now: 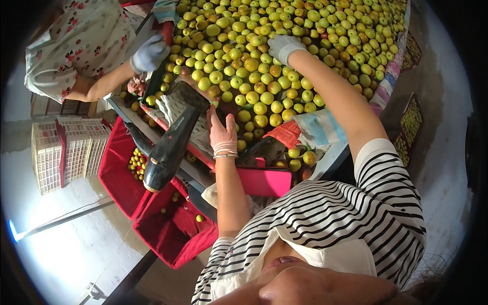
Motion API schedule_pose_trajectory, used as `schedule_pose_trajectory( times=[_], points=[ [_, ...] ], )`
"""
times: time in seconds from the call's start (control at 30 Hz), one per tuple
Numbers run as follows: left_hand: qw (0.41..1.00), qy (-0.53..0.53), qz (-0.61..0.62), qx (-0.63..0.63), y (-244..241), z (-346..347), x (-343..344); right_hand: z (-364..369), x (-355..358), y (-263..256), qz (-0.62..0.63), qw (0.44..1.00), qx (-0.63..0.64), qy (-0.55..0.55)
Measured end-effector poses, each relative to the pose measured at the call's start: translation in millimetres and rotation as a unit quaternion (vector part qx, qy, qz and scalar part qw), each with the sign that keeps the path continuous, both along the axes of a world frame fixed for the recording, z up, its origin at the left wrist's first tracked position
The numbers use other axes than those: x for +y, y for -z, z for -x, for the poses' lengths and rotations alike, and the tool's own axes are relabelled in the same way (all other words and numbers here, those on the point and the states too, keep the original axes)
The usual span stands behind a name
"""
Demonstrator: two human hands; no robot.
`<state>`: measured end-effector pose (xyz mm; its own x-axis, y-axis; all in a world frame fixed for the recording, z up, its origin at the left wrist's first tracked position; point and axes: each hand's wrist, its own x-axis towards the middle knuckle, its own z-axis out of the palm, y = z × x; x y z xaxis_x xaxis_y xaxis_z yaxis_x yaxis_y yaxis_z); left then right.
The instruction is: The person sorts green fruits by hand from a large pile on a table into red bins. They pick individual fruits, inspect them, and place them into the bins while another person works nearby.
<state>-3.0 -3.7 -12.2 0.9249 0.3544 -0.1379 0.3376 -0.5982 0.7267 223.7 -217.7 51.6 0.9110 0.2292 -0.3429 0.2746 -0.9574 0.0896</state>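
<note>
A broad heap of yellow-green, jujube-like fruits (244, 72), some with brown patches, lies before me on the sorting table. My right hand (286, 49), in a pale grey glove, reaches into the middle of the heap. Its fingers bend down among the fruits, so whatever is under them is hidden. Nearer to me, my left hand (223, 133) wears a pinkish glove and has its thumb apart from the fingers. It is at the heap's near left edge, beside a dark perforated mat (194, 99); I see no fruit in it. Left of it juts a black hair-dryer-like device (167, 152).
Two red cloth-lined bins (179, 232) hang at the left, with a few small fruits inside. A pink phone case (267, 182) lies at the near edge. Across the table works another person's gloved hand (150, 53). White crates (72, 152) stand at left; fruit-filled crates (411, 116) at right.
</note>
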Motion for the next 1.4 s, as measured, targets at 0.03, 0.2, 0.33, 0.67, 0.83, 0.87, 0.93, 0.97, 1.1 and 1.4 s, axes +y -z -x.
schedule_pose_trajectory(
  times=[0.03,0.2,0.33,0.67,0.83,0.87,0.93,0.97,1.1,1.4],
  points=[
    [1.000,0.004,-0.001,-0.003,-4.9,-1.4,-2.4,-11.0,4.3,-1.4,0.039,0.998,0.055,0.012],
    [0.969,-0.007,0.157,-0.191,-5.9,-1.4,-11.0,4.5,21.3,-15.9,0.058,0.987,0.132,-0.067],
    [0.844,-0.060,0.498,-0.188,-20.5,-4.2,-20.1,56.7,30.6,-16.2,0.036,0.992,0.069,-0.104],
    [0.560,-0.133,0.815,-0.068,-17.6,-5.9,-9.3,146.2,74.9,-15.3,-0.324,0.926,0.034,-0.189],
    [0.490,-0.085,0.861,-0.103,3.7,-0.5,5.0,120.8,72.9,-23.0,-0.359,0.897,0.020,-0.259],
    [0.465,-0.088,0.876,-0.095,4.3,-0.4,6.7,100.7,63.1,-24.5,-0.295,0.913,-0.067,-0.273],
    [0.413,-0.096,0.902,-0.079,5.9,1.6,9.6,55.6,42.3,-43.6,-0.256,0.960,-0.044,-0.107],
    [0.386,-0.095,0.915,-0.066,4.8,1.0,8.0,17.8,20.5,-23.2,-0.230,0.969,-0.088,-0.035],
    [0.374,-0.132,0.915,-0.072,1.2,0.0,4.3,-26.5,-33.4,15.9,-0.010,0.962,-0.273,0.005],
    [0.364,-0.170,0.913,-0.070,-4.1,1.7,5.3,45.8,44.9,8.2,0.024,0.987,-0.129,-0.094]
  ],
)
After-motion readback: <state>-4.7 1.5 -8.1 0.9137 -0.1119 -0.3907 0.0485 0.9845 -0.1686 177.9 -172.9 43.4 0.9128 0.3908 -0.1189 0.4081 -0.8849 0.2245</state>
